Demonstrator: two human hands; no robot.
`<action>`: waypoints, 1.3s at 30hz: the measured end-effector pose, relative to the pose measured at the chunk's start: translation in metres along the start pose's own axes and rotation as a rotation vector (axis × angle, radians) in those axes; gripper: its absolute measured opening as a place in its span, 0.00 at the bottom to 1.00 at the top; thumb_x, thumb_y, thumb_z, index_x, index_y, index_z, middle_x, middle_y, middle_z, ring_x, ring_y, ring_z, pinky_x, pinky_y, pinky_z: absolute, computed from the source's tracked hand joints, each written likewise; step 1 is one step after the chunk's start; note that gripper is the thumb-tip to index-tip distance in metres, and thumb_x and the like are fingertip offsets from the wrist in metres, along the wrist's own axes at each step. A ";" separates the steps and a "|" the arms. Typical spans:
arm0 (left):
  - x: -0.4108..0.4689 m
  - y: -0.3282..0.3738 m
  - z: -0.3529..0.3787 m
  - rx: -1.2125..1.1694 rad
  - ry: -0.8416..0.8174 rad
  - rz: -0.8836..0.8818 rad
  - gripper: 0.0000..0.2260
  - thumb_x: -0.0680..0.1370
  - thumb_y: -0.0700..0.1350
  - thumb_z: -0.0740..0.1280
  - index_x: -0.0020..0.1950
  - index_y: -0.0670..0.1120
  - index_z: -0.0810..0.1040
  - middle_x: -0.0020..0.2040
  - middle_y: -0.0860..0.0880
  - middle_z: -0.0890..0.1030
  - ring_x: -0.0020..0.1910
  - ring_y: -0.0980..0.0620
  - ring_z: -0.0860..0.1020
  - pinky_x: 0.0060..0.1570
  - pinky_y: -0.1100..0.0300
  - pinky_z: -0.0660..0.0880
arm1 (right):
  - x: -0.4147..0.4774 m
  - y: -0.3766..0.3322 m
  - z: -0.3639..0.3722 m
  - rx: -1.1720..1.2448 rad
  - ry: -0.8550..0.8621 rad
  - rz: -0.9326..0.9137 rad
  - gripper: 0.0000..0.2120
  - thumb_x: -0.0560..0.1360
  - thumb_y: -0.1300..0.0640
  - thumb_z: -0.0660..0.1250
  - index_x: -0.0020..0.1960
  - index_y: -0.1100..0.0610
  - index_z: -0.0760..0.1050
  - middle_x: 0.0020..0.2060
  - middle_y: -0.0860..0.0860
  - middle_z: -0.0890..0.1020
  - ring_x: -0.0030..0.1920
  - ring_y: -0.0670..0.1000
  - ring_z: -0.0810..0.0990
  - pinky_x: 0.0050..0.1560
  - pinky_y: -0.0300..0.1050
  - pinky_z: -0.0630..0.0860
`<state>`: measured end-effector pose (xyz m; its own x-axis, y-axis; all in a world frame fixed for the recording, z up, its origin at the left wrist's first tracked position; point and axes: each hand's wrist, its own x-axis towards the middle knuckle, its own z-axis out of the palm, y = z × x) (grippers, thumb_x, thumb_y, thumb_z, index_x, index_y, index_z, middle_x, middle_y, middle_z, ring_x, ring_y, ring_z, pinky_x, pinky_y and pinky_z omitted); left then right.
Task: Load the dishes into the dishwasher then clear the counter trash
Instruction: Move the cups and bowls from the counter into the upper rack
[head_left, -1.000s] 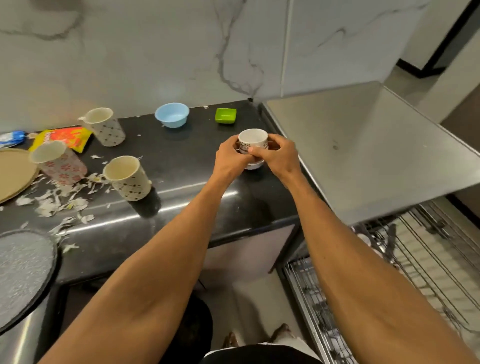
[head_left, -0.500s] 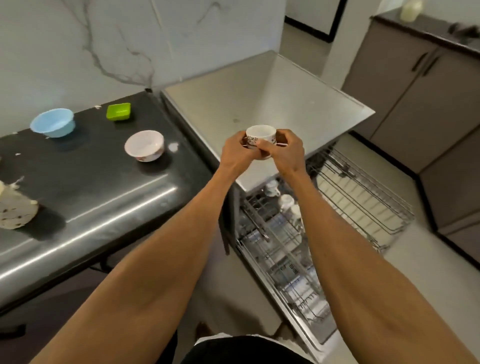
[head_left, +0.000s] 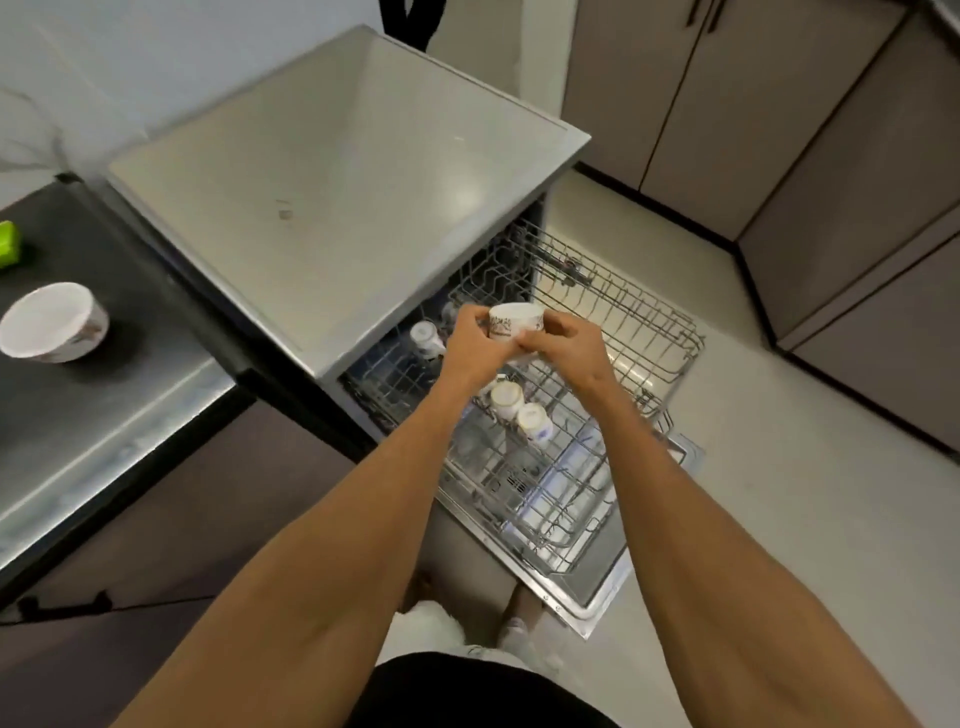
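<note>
A small white patterned cup (head_left: 515, 321) is held between both hands above the pulled-out wire rack (head_left: 623, 332) of the open dishwasher. My left hand (head_left: 475, 345) grips its left side and my right hand (head_left: 566, 345) grips its right side. Below my hands, two white cups (head_left: 522, 410) lie in the rack, and another cup (head_left: 425, 338) sits further back by the dishwasher's edge. A white bowl (head_left: 52, 322) stands on the dark counter (head_left: 104, 405) at the left.
The dishwasher's grey steel top (head_left: 337, 182) fills the upper middle. A green dish (head_left: 8, 244) shows at the left edge of the counter. The lowered dishwasher door (head_left: 597, 587) juts over the pale floor. Brown cabinets (head_left: 779, 130) stand at the right.
Both hands have carried the cup from over the counter, past the dishwasher's top, to above the wire rack. The view has swung right and down; the bowl stayed on the counter.
</note>
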<state>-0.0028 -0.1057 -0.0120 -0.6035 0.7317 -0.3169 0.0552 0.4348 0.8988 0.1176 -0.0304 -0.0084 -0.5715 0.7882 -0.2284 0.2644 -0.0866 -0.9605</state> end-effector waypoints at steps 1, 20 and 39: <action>0.003 -0.008 0.008 0.006 -0.025 -0.026 0.25 0.69 0.45 0.78 0.59 0.46 0.68 0.49 0.51 0.76 0.47 0.55 0.77 0.43 0.65 0.75 | -0.004 0.009 -0.005 0.020 0.009 0.027 0.10 0.70 0.62 0.72 0.49 0.50 0.81 0.45 0.50 0.85 0.47 0.50 0.84 0.53 0.48 0.81; 0.023 -0.145 0.124 0.160 -0.322 -0.362 0.24 0.75 0.46 0.72 0.67 0.39 0.72 0.57 0.45 0.78 0.56 0.48 0.77 0.57 0.54 0.75 | -0.027 0.201 -0.022 0.141 0.201 0.558 0.11 0.74 0.59 0.73 0.55 0.61 0.80 0.48 0.58 0.84 0.44 0.51 0.82 0.52 0.52 0.80; 0.053 -0.170 0.154 0.260 -0.453 -0.436 0.12 0.77 0.45 0.69 0.57 0.40 0.78 0.50 0.46 0.81 0.49 0.50 0.78 0.51 0.55 0.74 | 0.023 0.256 -0.019 0.144 0.208 0.886 0.13 0.77 0.59 0.68 0.57 0.68 0.76 0.42 0.60 0.84 0.32 0.55 0.84 0.36 0.50 0.84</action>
<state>0.0783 -0.0601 -0.2285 -0.2239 0.5840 -0.7803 0.1059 0.8104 0.5762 0.1864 -0.0228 -0.2566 -0.0512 0.4900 -0.8702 0.4320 -0.7748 -0.4617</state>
